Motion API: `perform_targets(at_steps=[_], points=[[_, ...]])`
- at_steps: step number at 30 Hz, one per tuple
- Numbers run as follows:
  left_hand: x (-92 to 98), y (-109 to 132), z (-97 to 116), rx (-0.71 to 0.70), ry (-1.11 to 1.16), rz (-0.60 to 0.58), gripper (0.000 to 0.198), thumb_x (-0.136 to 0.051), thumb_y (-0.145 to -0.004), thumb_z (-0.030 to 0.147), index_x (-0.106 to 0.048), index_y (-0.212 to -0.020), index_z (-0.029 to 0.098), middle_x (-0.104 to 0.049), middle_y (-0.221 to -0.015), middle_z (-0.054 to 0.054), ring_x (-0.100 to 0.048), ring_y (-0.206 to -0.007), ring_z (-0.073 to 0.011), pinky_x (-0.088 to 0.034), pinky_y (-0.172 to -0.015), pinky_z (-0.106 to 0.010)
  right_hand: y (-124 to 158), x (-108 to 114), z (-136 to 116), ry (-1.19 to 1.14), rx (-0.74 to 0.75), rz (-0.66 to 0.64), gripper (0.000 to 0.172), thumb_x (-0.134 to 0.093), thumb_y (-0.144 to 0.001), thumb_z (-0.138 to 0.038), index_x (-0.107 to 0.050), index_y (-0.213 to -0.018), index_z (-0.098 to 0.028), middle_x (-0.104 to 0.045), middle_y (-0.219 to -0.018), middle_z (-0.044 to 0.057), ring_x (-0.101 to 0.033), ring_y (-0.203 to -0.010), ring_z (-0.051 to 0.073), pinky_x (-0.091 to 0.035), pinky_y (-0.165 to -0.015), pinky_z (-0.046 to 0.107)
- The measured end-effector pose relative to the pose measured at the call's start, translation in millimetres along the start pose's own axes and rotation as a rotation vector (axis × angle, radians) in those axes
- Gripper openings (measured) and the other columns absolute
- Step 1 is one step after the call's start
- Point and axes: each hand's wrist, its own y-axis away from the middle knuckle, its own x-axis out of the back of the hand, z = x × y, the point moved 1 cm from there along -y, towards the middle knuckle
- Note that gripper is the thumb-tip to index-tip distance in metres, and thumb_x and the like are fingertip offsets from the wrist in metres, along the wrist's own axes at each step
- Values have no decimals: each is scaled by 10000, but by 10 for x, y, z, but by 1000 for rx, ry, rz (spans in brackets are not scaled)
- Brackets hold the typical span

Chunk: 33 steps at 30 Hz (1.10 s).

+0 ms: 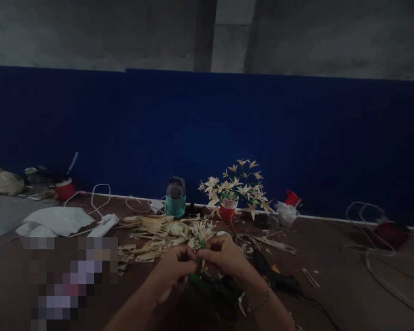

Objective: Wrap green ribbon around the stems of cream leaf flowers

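1. A pale flower (202, 230) is at the hands, low in the middle of the view. Its petals point to twelve o'clock. Its green stem goes down to six, so its long line runs up and down.
2. The right hand (224, 257) pinches the stem. The left hand (175, 269) has bent fingers just beside it; I cannot tell if they grip it.
3. Dry husks (152, 227) lie at nine o'clock, and a black glue gun (279, 278) at four, near the right arm.
4. A red cup (227, 211) of flowers stands between one and two, and a blue-green jug (175, 204) at eleven.
5. The table's back edge meets a blue wall (158, 128) at twelve. Toward three, there is room before the white cords (367, 253).
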Motion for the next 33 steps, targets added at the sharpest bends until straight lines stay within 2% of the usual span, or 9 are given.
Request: perform_targets(at_steps=[4, 8, 11, 14, 20, 26, 30, 33], points=[[-6, 28, 29, 42, -22, -6, 221, -653, -546, 288, -469, -555, 167, -411, -405, 97, -318, -320, -25, -139, -340, -157, 30, 26, -45, 33, 48, -7, 313, -672, -605, -339, -478, -438, -158, -385, -380, -62, -305, -378, 57, -214, -388, 209], [-17, 26, 28, 14, -122, 28, 206, -642, -553, 283, -469, -538, 173, -394, -394, 98, -317, -329, -41, -193, -351, -171, 37, 14, -56, 56, -10, 35, 264, -672, -593, -304, -501, -456, -157, -419, -381, -54, -333, -381, 67, -231, -389, 212], [-33, 34, 58, -149, -268, 109, 147, -604, -551, 201, -467, -507, 170, -400, -412, 82, -347, -388, -59, -252, -397, -181, 25, -3, -52, 86, -28, 95, 228, -672, -564, -247, -494, -455, -155, -416, -397, -56, -351, -405, 71, -256, -401, 205], [-35, 38, 69, -326, -400, 195, 157, -560, -542, 142, -437, -447, 165, -389, -434, 66, -344, -445, -67, -264, -437, -185, 6, -26, -22, 126, -39, 99, 232, -648, -580, -244, -477, -448, -159, -408, -392, -53, -364, -407, 80, -261, -400, 207], [-1, -12, -9, -281, -395, 187, 131, -567, -555, 173, -506, -441, 150, -444, -427, 38, -369, -434, -80, -260, -427, -195, -37, -43, 65, 222, 24, 121, 228, -625, -596, -244, -490, -437, -151, -410, -409, -48, -360, -433, 82, -250, -407, 206], [-71, 63, 66, -204, -302, 157, 130, -560, -579, 211, -496, -477, 161, -404, -412, 62, -349, -410, -70, -270, -421, -187, -48, -25, 79, 174, 31, 113, 259, -617, -599, -277, -458, -429, -164, -378, -398, -56, -330, -414, 75, -225, -403, 210], [-82, 77, 41, -279, -417, 183, 141, -582, -578, 220, -493, -489, 157, -435, -460, 46, -383, -459, -89, -294, -454, -199, -39, -51, 77, 252, 23, 186, 216, -613, -590, -246, -493, -435, -155, -438, -416, -35, -383, -445, 94, -260, -419, 210], [-80, 81, -1, -360, -562, 251, 148, -571, -589, 203, -493, -470, 160, -446, -468, 36, -397, -485, -103, -291, -470, -205, -24, -93, 62, 335, 8, 241, 197, -589, -592, -226, -504, -431, -153, -455, -422, -21, -403, -458, 105, -266, -418, 211]])
